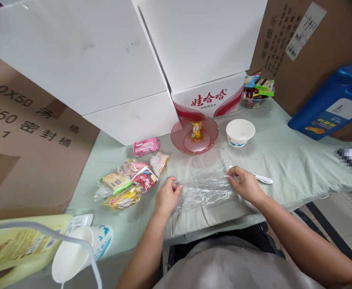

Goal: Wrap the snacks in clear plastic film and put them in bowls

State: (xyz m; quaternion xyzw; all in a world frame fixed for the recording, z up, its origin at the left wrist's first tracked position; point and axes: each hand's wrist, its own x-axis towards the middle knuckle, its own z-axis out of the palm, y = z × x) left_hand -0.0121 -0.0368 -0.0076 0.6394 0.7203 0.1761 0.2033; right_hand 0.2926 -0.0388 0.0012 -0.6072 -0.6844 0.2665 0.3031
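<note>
Head view: on the pale green tabletop [284,160], left hand [166,196] and right hand [244,184] each pinch an edge of one clear thin plastic bag [206,186] at 6 o'clock. Judged risk: uneven pulling could tear the film or sweep the five-odd wrapped snack packets [128,182] at 9 o'clock. Also counted: one pink plastic dish [180,140] and one white paper bowl [240,131] at 12 o'clock.

We read the red brand 娃哈哈 on the white carton [207,100] behind the pink dish. On the brown cardboard box [28,132] to our left we make out "40X50", again "X50", and 密封桶. The blue jug [332,106] carries a label whose print is too small for us to read.
</note>
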